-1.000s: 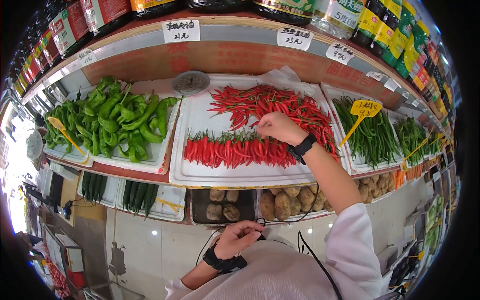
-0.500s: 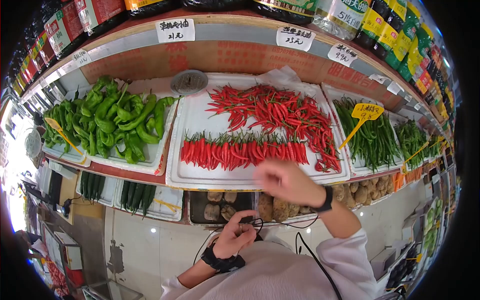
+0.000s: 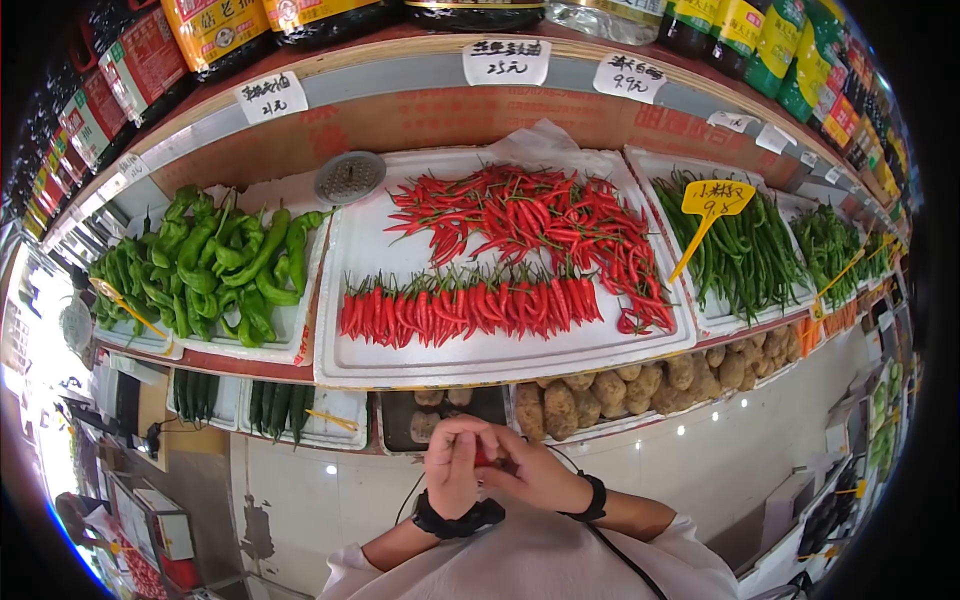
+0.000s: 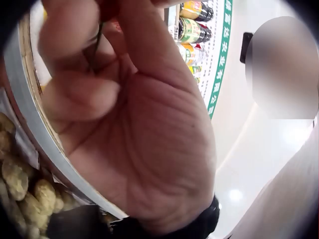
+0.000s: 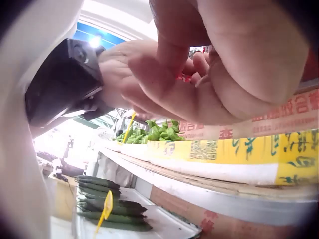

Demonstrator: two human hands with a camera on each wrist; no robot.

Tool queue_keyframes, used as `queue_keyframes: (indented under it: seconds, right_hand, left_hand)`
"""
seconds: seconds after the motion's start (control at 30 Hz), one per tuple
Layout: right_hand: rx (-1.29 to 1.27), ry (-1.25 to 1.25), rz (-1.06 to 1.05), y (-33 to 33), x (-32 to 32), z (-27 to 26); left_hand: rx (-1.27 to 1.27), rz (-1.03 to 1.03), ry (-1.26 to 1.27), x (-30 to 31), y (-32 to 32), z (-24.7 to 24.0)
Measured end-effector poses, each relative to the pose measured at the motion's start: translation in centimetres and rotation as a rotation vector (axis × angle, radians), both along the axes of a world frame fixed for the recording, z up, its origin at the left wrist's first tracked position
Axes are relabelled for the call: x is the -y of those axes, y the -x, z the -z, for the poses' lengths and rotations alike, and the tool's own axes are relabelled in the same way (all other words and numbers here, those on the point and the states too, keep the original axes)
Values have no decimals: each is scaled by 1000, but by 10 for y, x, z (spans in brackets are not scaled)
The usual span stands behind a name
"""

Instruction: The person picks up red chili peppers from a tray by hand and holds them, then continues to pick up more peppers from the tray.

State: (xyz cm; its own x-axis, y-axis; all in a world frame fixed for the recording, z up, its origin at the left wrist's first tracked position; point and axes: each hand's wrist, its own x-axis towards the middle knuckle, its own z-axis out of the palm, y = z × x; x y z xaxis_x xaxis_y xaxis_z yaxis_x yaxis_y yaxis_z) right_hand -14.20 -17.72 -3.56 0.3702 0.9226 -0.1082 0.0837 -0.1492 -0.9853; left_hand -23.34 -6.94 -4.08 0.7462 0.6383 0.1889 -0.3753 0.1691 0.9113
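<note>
Both hands meet close in front of the chest, forearms bent inward. The left hand (image 3: 452, 468) stands upright with curled fingers, and the right hand (image 3: 532, 472) lies against it, fingers curled too; between them they pinch a red chilli (image 3: 487, 460)

Chillies (image 3: 520, 215) on tray (image 3: 480, 357), potatoes (image 3: 610, 388) below

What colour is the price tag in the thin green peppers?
The price tag is yellow; head view.
</note>
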Motion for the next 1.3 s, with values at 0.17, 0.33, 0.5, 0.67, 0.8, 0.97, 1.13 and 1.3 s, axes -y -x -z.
queue_keyframes:
  seconds: [0.17,0.33,0.5,0.67,0.8,0.97,1.13,1.3]
  right_hand:
    - [80,6,-32,-10,7,0]
    - [-209,-58,87,-18,15,0]
    - [-389,-152,50,-30,19,-3]
    - [-447,-190,58,-34,20,-1]
    - [-379,-203,103,-47,29,6]
    - [-509,-197,96,-48,39,0]
    - [-336,-239,-62,-56,47,7]
    - [-339,-268,-68,-67,50,24]
  left_hand:
    - [-140,104,-173,3,-3,0]
    - [-136,-6,-332,-8,-11,-9]
    - [-229,102,-425,-21,-9,-10]
    - [-293,172,-198,-23,-14,-18]
    - [-462,-34,-298,-58,-34,-59]
    - [-587,-19,-637,-97,-86,-78]
    - [-836,-5,-1046,-113,-125,-73]
    - [-1026,-122,-1125,-121,-145,-66]
